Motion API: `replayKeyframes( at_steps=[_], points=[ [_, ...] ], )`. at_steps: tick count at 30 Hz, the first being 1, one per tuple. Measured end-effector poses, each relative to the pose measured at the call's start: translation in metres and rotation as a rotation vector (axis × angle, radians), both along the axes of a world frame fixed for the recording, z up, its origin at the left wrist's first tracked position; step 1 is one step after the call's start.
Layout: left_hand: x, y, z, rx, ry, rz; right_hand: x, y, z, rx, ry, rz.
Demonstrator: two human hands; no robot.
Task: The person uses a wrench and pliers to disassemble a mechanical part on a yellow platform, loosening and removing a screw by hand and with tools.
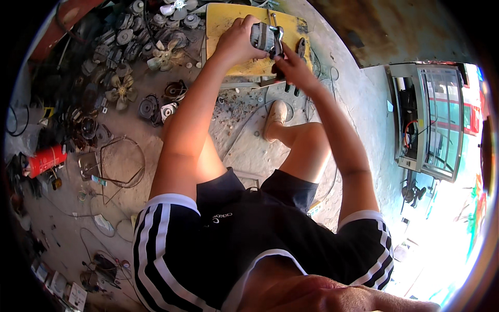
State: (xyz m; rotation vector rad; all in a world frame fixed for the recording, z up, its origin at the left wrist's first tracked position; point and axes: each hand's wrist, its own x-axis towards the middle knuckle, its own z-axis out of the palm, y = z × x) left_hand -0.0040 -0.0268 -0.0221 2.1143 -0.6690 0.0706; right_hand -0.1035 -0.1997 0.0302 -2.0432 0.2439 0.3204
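My left hand (239,42) is wrapped round a small grey electric motor (262,36) with a darker band about its middle. The motor is held over a worn yellow board (223,20). My right hand (296,70) is closed on the dark handle of a metal hand tool (279,39). The tool's shiny upper end lies against the motor's right side; its exact kind I cannot make out. A pair of pliers (301,48) with dark handles lies at the board's right edge, close to my right hand.
Motor parts (125,37) are heaped on the floor at far left, beside fan blades (121,92) and a wire hoop (122,161). A red cylinder (47,160) lies farther left. An opened metal-framed cabinet (436,119) stands right. A cable (244,125) runs near my foot.
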Motion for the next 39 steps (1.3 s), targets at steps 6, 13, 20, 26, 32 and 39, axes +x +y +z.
replayKeyframes(
  at_steps=[6,13,20,26,32,39],
  points=[
    [-0.001,-0.003,-0.002,0.003,0.014,0.003,-0.003,0.008,-0.083,-0.189,-0.454,-0.226],
    [-0.002,0.0,0.002,0.033,0.013,0.019,-0.021,0.001,-0.042,-0.075,-0.563,-0.629],
    [0.009,0.011,-0.001,0.012,0.113,-0.128,-0.071,0.007,-0.013,-0.111,-0.247,-0.362],
    [0.011,0.016,0.001,0.025,0.13,-0.175,-0.07,0.017,-0.001,-0.108,-0.206,-0.315],
    [0.011,0.014,0.0,-0.005,0.114,-0.161,-0.057,0.02,0.037,0.076,0.012,-0.304],
    [0.008,0.01,-0.01,0.031,0.019,-0.073,0.016,0.001,0.104,-0.449,0.305,0.315]
  ],
)
